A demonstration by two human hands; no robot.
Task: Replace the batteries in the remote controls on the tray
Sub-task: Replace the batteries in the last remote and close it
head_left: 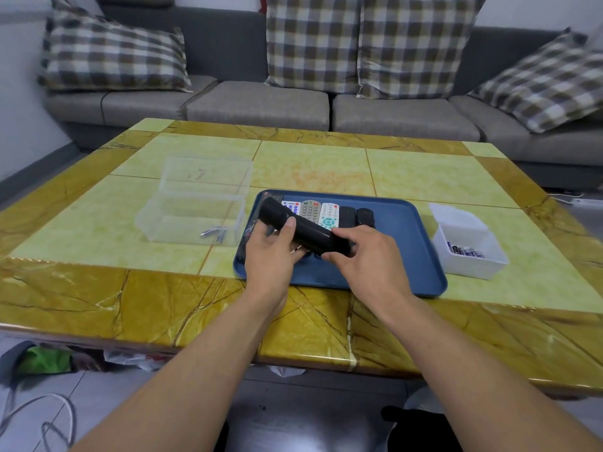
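Black remote (305,231) is gripped by left hand (272,256) & right hand (365,261) above blue tray (408,243); fingers curled, underside prob. hidden.

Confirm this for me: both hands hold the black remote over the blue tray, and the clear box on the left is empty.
Not quite. The head view shows the clear box has a few batteries in it. The rest stands: left hand and right hand hold the black remote over the blue tray.
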